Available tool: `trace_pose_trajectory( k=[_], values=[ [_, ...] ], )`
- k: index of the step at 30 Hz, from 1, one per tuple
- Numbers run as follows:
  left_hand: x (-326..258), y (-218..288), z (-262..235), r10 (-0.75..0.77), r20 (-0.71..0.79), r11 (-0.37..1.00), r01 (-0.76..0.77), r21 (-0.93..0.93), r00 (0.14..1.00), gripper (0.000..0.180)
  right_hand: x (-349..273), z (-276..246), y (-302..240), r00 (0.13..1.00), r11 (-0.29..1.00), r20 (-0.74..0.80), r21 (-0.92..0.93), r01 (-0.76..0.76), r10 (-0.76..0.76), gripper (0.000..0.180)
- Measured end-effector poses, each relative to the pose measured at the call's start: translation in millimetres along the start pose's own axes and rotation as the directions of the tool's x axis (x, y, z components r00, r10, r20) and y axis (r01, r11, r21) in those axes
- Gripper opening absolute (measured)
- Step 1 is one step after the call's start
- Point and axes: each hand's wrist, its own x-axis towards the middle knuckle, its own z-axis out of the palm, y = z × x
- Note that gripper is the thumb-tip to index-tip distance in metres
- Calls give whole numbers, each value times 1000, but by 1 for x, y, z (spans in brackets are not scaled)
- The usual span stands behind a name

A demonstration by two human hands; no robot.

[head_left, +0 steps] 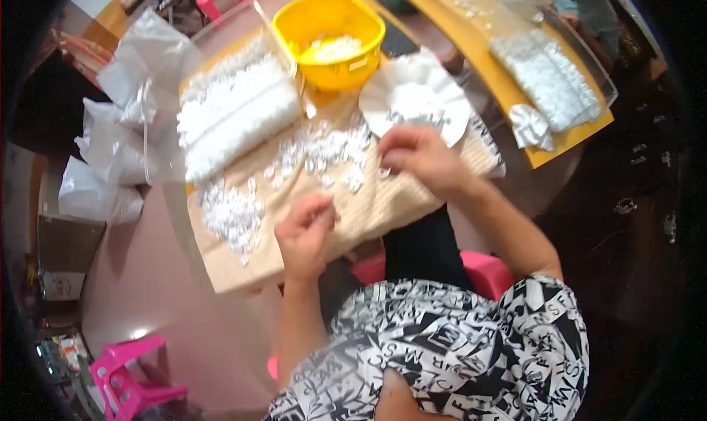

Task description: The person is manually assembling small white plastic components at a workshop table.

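My left hand (303, 233) hovers over the front of the cloth-covered table (375, 218), its fingers curled together. Whatever it may pinch is too small and blurred to make out. Farther right, my right hand (423, 158) is closed in a pinch by the near rim of a white fluted dish (375, 104); its fingertips hide anything between them. Small white pieces lie inside that dish. Beyond my left hand spreads a loose scatter of small white plastic-looking pieces (324, 150). A denser heap of similar pieces (232, 213) lies to its left.
A clear tray (291, 41) at the back left holds packed white pieces (239, 115). Behind the dish stands a yellow basin (328, 71). White plastic bags (110, 141) stand left. Another person's hand (568, 17) is at the far-right yellow table (541, 156). A pink stool (132, 377) stands lower left.
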Motion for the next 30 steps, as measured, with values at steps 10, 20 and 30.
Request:
trace_pose_trajectory(
  k=[10, 20, 30],
  values=[
    [-29, 4, -4, -164, -68, 921, 127, -369, 984, 13, -26, 57, 17, 957, 947, 246, 239, -216, 157, 8],
    [-36, 4, -2, -298, -14, 811, 245, -532, 955, 19, -33, 57, 26, 991, 981, 83, 157, -117, 105, 9],
    [-42, 7, 7, -303, -27, 822, 247, -513, 953, 22, -39, 52, 31, 997, 997, 12, -31, -69, 70, 15]
  ],
)
